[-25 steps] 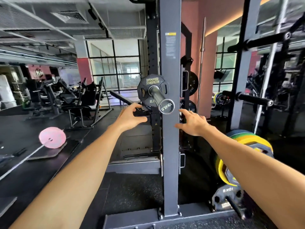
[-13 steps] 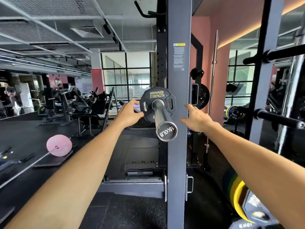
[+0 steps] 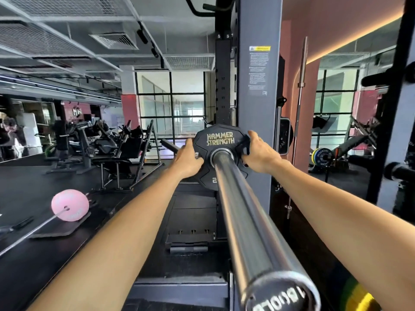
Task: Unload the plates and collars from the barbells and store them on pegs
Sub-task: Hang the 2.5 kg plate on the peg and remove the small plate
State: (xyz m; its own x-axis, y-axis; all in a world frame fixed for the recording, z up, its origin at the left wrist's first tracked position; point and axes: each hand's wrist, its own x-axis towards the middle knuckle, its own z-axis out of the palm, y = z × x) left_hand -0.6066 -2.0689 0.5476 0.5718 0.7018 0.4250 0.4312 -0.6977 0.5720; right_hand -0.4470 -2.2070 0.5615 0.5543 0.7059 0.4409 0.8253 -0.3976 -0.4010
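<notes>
A small black plate [image 3: 219, 140] lettered "Hammer Strength" sits on the chrome barbell sleeve [image 3: 242, 212], which runs from the plate toward me and down to the lower right. My left hand [image 3: 187, 159] grips the plate's left edge. My right hand [image 3: 258, 151] grips its right edge, thumb on the front face. No collar is visible on the sleeve in front of the plate.
The grey rack upright [image 3: 258, 104] stands right behind the plate. A pink plate [image 3: 70, 205] on another bar lies on the floor at left. Coloured plates [image 3: 359, 297] show at the lower right, black pegs [image 3: 397, 171] at right, gym machines at far left.
I have moved closer, so the sleeve end now looms at the lower right. Both hands went from reaching beside the plate to gripping its two edges.
</notes>
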